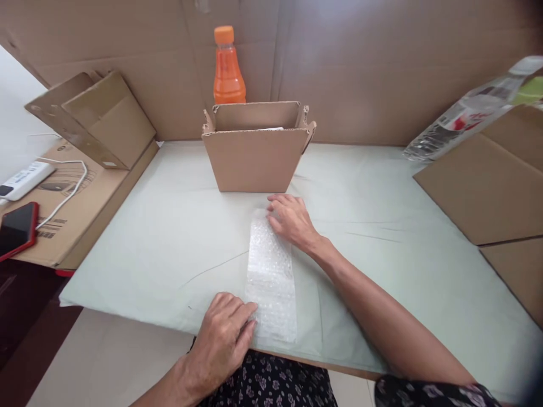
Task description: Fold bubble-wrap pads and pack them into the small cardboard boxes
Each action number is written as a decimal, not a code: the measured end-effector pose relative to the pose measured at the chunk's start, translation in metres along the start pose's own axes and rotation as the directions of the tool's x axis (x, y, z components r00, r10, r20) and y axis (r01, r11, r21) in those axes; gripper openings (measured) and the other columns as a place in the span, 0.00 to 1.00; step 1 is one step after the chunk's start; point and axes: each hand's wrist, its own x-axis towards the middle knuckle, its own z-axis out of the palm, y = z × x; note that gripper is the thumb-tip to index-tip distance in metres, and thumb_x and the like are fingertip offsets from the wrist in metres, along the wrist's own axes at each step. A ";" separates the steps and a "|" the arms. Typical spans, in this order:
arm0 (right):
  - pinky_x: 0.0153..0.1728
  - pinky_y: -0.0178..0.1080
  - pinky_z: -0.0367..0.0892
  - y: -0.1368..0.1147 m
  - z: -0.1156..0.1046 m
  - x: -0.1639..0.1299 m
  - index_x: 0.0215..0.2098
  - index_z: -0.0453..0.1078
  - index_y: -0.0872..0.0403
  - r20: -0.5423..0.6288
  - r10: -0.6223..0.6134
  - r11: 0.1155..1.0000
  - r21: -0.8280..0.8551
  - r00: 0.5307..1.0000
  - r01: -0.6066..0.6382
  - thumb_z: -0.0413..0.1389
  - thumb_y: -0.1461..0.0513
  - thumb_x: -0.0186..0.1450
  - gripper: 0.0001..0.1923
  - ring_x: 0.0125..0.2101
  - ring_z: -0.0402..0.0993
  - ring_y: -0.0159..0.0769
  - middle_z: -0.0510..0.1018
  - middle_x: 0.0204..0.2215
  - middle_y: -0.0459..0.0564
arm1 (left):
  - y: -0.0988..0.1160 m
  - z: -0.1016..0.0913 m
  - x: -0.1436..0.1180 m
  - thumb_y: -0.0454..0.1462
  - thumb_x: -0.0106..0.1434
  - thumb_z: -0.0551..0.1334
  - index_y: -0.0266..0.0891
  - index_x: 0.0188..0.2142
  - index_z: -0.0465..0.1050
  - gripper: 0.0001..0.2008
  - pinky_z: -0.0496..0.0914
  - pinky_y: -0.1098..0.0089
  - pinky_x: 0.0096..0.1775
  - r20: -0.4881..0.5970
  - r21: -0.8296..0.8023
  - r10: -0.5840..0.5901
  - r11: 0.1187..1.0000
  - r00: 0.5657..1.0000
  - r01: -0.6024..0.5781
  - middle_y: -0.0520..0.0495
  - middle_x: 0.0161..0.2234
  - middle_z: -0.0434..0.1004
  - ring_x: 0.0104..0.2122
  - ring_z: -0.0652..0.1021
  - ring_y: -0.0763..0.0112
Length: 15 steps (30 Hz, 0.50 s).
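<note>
A strip of bubble wrap (271,277) lies flat on the pale sheet covering the counter (169,237), running lengthwise from near the front edge toward the open cardboard box (257,155) at 12 o'clock. The left hand (224,336) rests palm down at the strip's near end, at about 7 o'clock of it, fingers loosely curled with the tips on its lower left edge; whether they pinch the wrap or only press it cannot be told. The right hand (292,220) lies flat and spread on the far end, at 1 o'clock of the strip, fingertips pressing its corner, gripping nothing that shows.

The box stands just beyond the right hand; something pale shows inside its rim, too little to identify. Behind it an orange bottle (228,68) stands upright, its lower half hidden by the box. At 10 o'clock a folded carton (97,118) leans on a printed flat box, with a white power strip (23,180) and a red-cased phone (17,229) partly cut off by the left edge. At 2 o'clock a clear plastic bottle (462,116) lies tilted on cardboard sheets, its top cut off by the frame.
</note>
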 end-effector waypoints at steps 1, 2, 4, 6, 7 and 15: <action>0.53 0.52 0.62 -0.003 0.004 0.004 0.48 0.73 0.58 0.000 0.012 1.000 -0.009 1.000 -0.012 0.55 0.67 0.62 0.16 0.56 0.70 0.53 0.75 0.58 0.62 | -0.001 -0.003 0.002 0.28 0.68 0.57 0.38 0.49 0.70 0.11 0.69 0.62 0.36 -0.012 -0.003 -0.002 1.000 1.000 0.002 0.49 0.31 0.73 0.32 0.72 0.65; 0.53 0.53 0.63 -0.004 0.007 0.005 0.53 0.71 0.59 -0.013 0.020 1.000 -0.017 1.000 -0.020 0.55 0.66 0.62 0.20 0.56 0.69 0.54 0.72 0.60 0.63 | -0.003 -0.007 0.005 0.29 0.68 0.58 0.38 0.49 0.70 0.11 0.70 0.62 0.37 -0.030 -0.003 -0.008 1.000 1.000 0.007 0.48 0.32 0.74 0.33 0.73 0.64; 0.54 0.53 0.62 -0.006 0.010 -0.003 0.59 0.67 0.59 -0.057 0.017 0.999 -0.039 0.998 -0.019 0.55 0.65 0.64 0.25 0.57 0.68 0.55 0.68 0.63 0.64 | -0.008 -0.015 0.016 0.29 0.68 0.58 0.38 0.51 0.70 0.12 0.72 0.61 0.41 -0.081 0.018 -0.005 1.000 0.997 0.007 0.44 0.38 0.76 0.39 0.75 0.63; 0.55 0.51 0.62 -0.006 0.012 -0.016 0.61 0.66 0.58 -0.074 -0.023 0.998 -0.061 0.997 0.019 0.54 0.63 0.66 0.24 0.59 0.66 0.53 0.67 0.65 0.63 | -0.013 -0.017 0.030 0.29 0.68 0.59 0.37 0.52 0.71 0.14 0.72 0.58 0.50 -0.114 0.077 0.033 0.997 0.993 -0.025 0.40 0.47 0.77 0.49 0.75 0.59; 0.55 0.51 0.62 -0.007 0.012 -0.023 0.62 0.66 0.58 -0.058 -0.052 0.997 -0.067 0.997 0.048 0.54 0.62 0.68 0.24 0.60 0.66 0.52 0.66 0.65 0.63 | -0.015 -0.015 0.038 0.30 0.68 0.59 0.36 0.53 0.71 0.14 0.71 0.57 0.54 -0.105 0.115 0.060 0.992 0.993 -0.047 0.38 0.52 0.75 0.54 0.74 0.56; 0.63 0.51 0.55 -0.013 0.026 -0.036 0.66 0.63 0.56 0.139 -0.111 0.988 -0.094 0.984 0.125 0.46 0.56 0.74 0.25 0.68 0.56 0.49 0.64 0.68 0.57 | -0.021 0.038 0.049 0.41 0.69 0.60 0.37 0.64 0.64 0.26 0.57 0.46 0.67 0.187 0.326 0.116 0.929 0.976 -0.173 0.33 0.68 0.60 0.69 0.59 0.48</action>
